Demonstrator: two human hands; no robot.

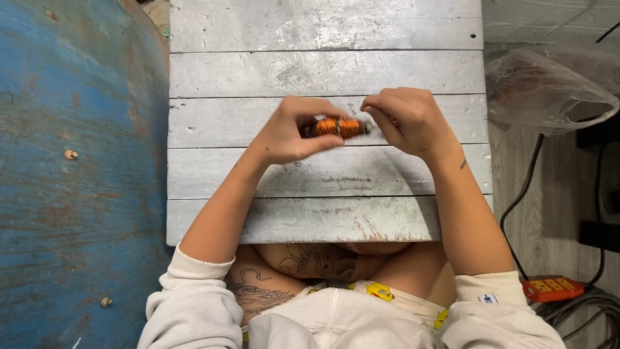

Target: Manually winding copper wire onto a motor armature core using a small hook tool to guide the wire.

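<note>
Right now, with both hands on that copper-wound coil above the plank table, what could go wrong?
1. The copper coil is pinched only at its ends between the left hand and the right hand; a slipped grip might drop it onto the plank table.
2. The fine winding could loosen or snag under the fingertips.

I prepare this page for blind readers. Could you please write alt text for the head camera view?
Seen from above, a person's left hand and right hand hold a small coil of copper-orange wire between them over a grey wooden plank table. A blue worn surface lies to the left; a clear plastic bag, black cables and an orange power strip lie to the right.
</note>
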